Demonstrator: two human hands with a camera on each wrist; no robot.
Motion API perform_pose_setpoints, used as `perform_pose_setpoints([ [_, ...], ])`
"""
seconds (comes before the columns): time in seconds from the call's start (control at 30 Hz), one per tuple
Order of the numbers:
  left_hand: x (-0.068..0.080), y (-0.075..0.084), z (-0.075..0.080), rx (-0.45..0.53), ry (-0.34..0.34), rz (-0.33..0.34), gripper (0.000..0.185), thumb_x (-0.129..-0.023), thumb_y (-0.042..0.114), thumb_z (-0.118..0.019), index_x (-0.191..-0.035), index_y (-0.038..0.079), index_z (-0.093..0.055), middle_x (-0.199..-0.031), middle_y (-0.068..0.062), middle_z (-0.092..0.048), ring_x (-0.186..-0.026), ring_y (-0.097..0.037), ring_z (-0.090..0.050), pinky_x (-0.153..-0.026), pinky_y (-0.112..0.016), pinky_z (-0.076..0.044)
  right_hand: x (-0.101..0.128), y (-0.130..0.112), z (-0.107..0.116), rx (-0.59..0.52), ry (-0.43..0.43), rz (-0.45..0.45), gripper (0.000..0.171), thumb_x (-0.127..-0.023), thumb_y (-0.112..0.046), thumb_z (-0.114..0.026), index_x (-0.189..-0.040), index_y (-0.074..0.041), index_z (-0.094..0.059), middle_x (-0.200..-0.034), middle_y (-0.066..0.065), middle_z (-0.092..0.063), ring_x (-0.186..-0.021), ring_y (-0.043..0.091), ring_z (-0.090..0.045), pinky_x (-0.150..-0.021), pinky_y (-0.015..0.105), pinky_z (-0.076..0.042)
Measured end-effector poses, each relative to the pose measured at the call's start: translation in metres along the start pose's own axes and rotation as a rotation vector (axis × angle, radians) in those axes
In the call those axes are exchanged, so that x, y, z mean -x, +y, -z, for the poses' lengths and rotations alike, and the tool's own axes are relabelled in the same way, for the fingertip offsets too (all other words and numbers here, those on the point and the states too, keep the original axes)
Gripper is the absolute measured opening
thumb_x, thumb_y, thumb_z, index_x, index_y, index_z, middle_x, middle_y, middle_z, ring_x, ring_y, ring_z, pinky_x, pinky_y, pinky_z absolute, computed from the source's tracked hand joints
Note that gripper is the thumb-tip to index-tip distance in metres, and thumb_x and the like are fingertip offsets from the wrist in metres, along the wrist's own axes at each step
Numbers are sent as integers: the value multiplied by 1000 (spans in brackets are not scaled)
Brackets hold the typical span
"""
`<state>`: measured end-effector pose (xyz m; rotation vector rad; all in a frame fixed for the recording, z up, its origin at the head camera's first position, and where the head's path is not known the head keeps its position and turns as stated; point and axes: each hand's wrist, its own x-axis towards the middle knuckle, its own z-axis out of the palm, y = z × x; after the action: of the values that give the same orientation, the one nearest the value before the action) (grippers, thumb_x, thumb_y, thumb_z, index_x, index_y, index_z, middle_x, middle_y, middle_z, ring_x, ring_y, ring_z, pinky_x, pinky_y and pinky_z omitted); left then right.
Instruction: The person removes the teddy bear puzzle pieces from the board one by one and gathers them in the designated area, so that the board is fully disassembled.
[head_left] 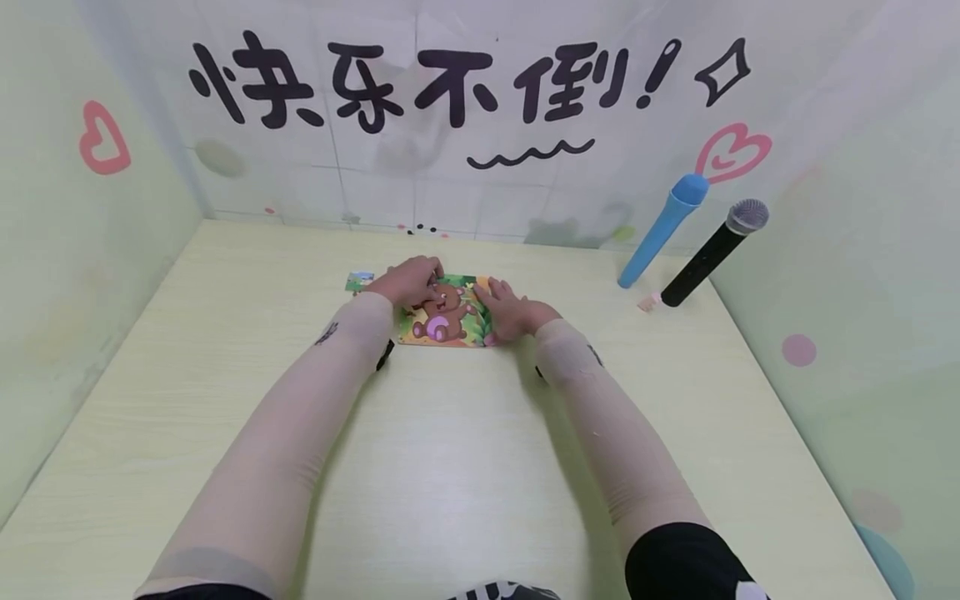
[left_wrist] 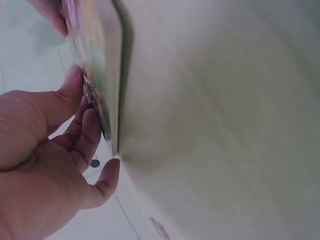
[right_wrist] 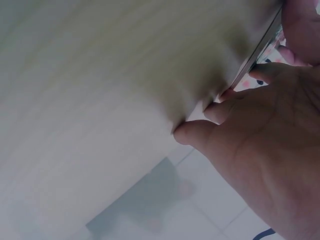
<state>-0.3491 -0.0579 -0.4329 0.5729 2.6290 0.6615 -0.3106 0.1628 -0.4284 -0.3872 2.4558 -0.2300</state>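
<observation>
A flat picture board [head_left: 440, 325] showing a brown bear among green leaves lies on the table, a thick pale edge visible in the left wrist view. My left hand [head_left: 411, 282] reaches over its upper left part, thumb and bent fingertips on the picture's face. In the left wrist view, that hand's [left_wrist: 45, 150] little finger rests at the board's corner. My right hand [head_left: 516, 312] lies along the board's right side. Its fingers [right_wrist: 195, 134] touch down at the board's edge and on the table. Just left of my left hand lies a small colourful piece [head_left: 359, 282].
A blue microphone [head_left: 660, 233] and a black microphone [head_left: 708, 258] with a silver head stand at the back right. Beside their bases is a small pinkish item [head_left: 648, 303]. A white printed backdrop [head_left: 450, 183] closes off the table's [head_left: 465, 467] far edge, with pale green walls at both sides.
</observation>
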Motion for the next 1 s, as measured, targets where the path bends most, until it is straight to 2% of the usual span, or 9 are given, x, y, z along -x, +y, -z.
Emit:
perform_pose_setpoints([
  [0.1, 1, 2, 2, -2, 14, 14, 32, -101, 14, -64, -129, 6, -50, -122, -13, -57, -114, -30, -52, -116, -71, -10, 0, -1, 1, 0, 4, 11, 98, -98, -29, -67, -164, -25, 5, -168, 9, 20, -153, 29, 20, -122, 57, -2],
  [0.37, 3, 7, 4, 31, 21, 17, 30, -99, 13, -65, -122, 7, -46, -107, -12, -57, -100, -30, -53, -115, -73, -5, -1, -1, 2, -27, -3, -13, 98, -97, -27, -68, -164, -28, 4, -168, 7, 20, -153, 28, 21, -122, 56, 0],
  [0.63, -3, -2, 1, 14, 29, 13, 30, -99, 17, -67, -125, 11, -52, -119, -11, -58, -109, -30, -53, -114, -69, -20, -2, 2, -1, 10, 15, 13, 98, -97, -28, -67, -164, -25, 4, -168, 11, 18, -153, 30, 19, -122, 58, -2],
  [0.73, -4, -6, 1, 29, 11, -1, 32, -99, 17, -66, -128, 10, -54, -120, -12, -59, -109, -29, -55, -109, -59, -34, -2, 3, -2, 16, 16, 19, 98, -97, -29, -67, -164, -24, 5, -168, 11, 18, -153, 31, 18, -122, 58, -2],
  [0.83, -2, -7, 2, 64, -19, -13, 33, -100, 16, -65, -131, 9, -55, -119, -13, -59, -104, -28, -55, -98, -46, -45, -3, 5, -2, 18, 15, 29, 98, -97, -29, -67, -164, -24, 5, -168, 11, 18, -153, 31, 18, -122, 59, -2],
  [0.9, 0, -7, 4, 84, -36, -25, 35, -100, 14, -65, -132, 7, -54, -118, -15, -58, -100, -28, -55, -91, -43, -47, -3, 5, -2, 15, 14, 35, 98, -97, -28, -67, -164, -24, 5, -168, 11, 18, -153, 31, 18, -122, 59, -2],
  [0.97, 1, -8, 6, 97, -46, -27, 36, -100, 15, -65, -134, 8, -53, -117, -14, -57, -98, -27, -55, -90, -43, -47, -3, 5, -3, 16, 13, 38, 98, -97, -28, -67, -164, -24, 5, -168, 11, 18, -153, 32, 19, -122, 59, -2],
  [1.0, 1, -8, 6, 100, -46, -30, 37, -100, 15, -66, -134, 9, -53, -117, -13, -57, -97, -27, -55, -93, -45, -45, -4, 5, -3, 16, 14, 37, 98, -98, -28, -67, -164, -24, 5, -168, 11, 18, -153, 31, 19, -122, 59, -2],
])
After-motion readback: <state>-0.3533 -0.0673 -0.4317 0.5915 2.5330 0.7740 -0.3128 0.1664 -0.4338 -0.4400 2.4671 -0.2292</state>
